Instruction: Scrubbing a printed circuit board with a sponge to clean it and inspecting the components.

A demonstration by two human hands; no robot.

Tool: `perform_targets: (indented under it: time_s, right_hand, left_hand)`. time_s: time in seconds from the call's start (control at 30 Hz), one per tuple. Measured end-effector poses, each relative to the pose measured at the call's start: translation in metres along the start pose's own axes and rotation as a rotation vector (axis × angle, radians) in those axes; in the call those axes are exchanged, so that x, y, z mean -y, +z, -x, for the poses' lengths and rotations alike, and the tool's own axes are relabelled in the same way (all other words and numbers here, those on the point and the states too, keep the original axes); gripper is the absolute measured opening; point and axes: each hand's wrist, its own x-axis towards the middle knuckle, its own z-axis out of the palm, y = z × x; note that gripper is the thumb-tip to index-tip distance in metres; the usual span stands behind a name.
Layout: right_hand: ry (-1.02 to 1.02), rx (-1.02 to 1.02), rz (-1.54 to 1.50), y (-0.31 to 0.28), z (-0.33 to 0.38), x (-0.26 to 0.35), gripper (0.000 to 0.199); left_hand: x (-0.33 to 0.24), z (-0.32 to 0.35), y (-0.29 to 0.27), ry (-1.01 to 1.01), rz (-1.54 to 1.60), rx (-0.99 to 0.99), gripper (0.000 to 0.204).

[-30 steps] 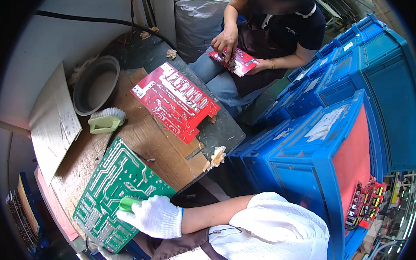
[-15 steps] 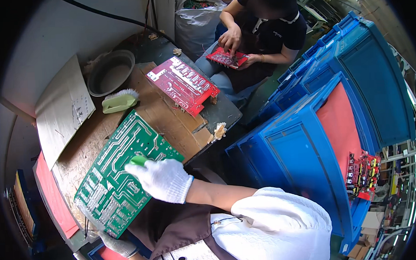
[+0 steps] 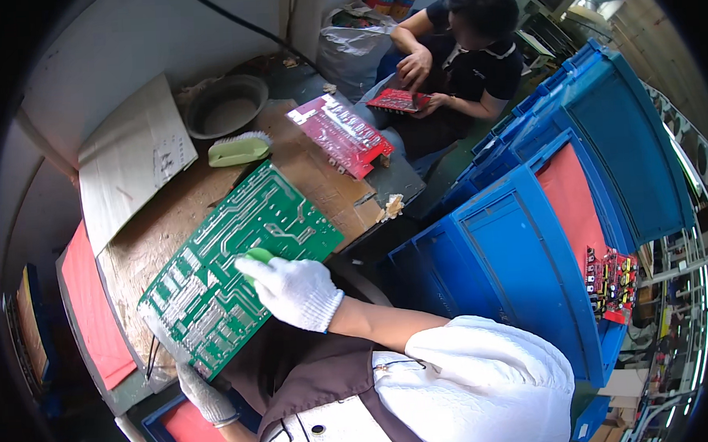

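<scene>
A large green circuit board point(image 3: 224, 227), its silvery solder tracks facing up, lies tilted in front of me, partly over the table. My left hand point(image 3: 206, 397), in a white knit glove, grips the board's lower left corner; some of its fingers are hidden. Over the middle of the board is my right hand point(image 3: 300, 293), also gloved and closed on a bright green tool point(image 3: 258, 255). Its working end is hidden, so I cannot tell its exact kind. Farther off on the table lies a red circuit board point(image 3: 341, 135). Left of that rests a scrubbing brush point(image 3: 239, 152) with a pale green handle.
A dark bowl point(image 3: 195, 121) and a cardboard sheet point(image 3: 126, 152) stand at the back left. Across the table, another person point(image 3: 481, 57) handles a red board point(image 3: 398, 100). Stacked blue crates point(image 3: 501, 246) rise at right, one bearing a red component board point(image 3: 612, 282).
The whole view has shifted, so the scene sits farther right in the picture. My right hand stays over the board's middle with the green tool; the left keeps the corner.
</scene>
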Motion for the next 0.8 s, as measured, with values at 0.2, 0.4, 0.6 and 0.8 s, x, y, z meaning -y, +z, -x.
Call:
perform_targets:
  time_s: [0.2, 0.4, 0.6, 0.8]
  right_hand:
    - [0.020, 0.132, 0.160, -0.027, -0.040, -0.023, 0.028]
    - [0.032, 0.047, -0.056, -0.022, 0.024, 0.005, 0.037]
    - [0.139, -0.081, 0.045, -0.043, -0.017, -0.050, 0.032]
    - [0.054, 0.051, -0.069, -0.026, 0.040, 0.012, 0.034]
  left_hand:
    - [0.020, -0.013, 0.012, 0.092, 0.077, -0.048, 0.037]
    - [0.010, -0.006, 0.022, 0.234, 0.032, -0.058, 0.032]
    - [0.018, -0.009, 0.015, 0.226, 0.037, -0.088, 0.032]
    - [0.011, -0.012, 0.021, 0.260, -0.010, -0.049, 0.032]
